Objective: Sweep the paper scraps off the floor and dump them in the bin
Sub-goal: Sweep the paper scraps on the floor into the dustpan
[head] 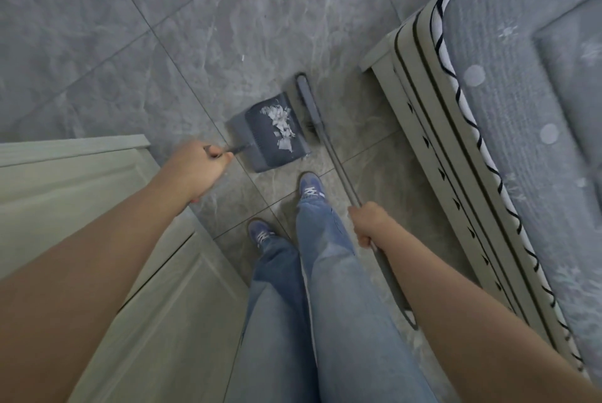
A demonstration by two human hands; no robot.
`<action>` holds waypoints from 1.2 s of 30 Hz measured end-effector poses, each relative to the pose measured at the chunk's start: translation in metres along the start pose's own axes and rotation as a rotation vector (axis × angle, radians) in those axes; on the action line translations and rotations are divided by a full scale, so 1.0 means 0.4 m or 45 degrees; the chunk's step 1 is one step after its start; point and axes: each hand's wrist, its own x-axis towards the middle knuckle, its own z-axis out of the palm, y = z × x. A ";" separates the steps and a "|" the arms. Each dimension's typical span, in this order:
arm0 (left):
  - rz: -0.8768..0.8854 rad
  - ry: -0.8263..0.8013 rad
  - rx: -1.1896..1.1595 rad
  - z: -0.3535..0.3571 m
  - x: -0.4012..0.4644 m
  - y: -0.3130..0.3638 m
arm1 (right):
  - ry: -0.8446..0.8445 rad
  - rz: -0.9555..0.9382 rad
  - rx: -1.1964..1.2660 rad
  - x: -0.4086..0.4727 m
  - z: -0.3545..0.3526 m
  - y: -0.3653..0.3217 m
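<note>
On gray tile, left hand [198, 168] fingers curl round the scrap-filled dustpan [270, 132] handle; right hand [369, 223] fingers grip the broom [312, 109].

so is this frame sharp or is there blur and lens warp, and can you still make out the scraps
Head view: wide-angle warp bends the bed frame and cabinet edges; the left hand on the dustpan handle is slightly motion-blurred, the right hand on the broom less so; light is soft, without glare; the paper scraps in the pan read clearly as pale flecks.
</note>
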 end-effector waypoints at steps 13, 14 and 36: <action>0.052 0.014 0.032 0.004 0.005 -0.015 | -0.239 0.184 0.009 -0.005 -0.027 0.005; 0.052 0.011 0.048 0.003 0.007 -0.015 | -0.282 0.156 -0.016 -0.001 -0.003 0.003; 0.378 -0.070 0.723 -0.268 0.115 -0.009 | -0.308 0.561 1.241 -0.043 0.186 -0.104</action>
